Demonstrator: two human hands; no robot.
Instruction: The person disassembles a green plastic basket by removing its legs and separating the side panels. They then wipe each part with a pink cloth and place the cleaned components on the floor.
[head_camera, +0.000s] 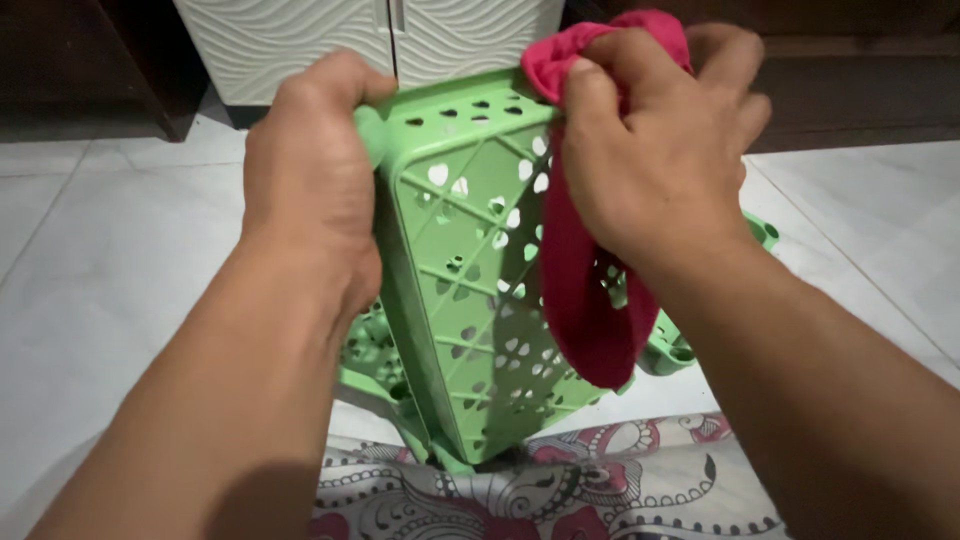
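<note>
Now pink cloth (585, 300) sits bunched under right-hand fingers (590, 100) against green basket (470, 270).

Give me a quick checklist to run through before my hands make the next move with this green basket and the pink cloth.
1. Left hand grips the green basket at its top corner: ok.
2. Right hand holds the pink cloth against the basket: ok.
3. Basket tilted on end, low end over the patterned fabric: ok.
4. Cloth hangs free, not snagged in the holes: cannot tell.
5. White tiled floor around the basket dry: cannot tell.
</note>
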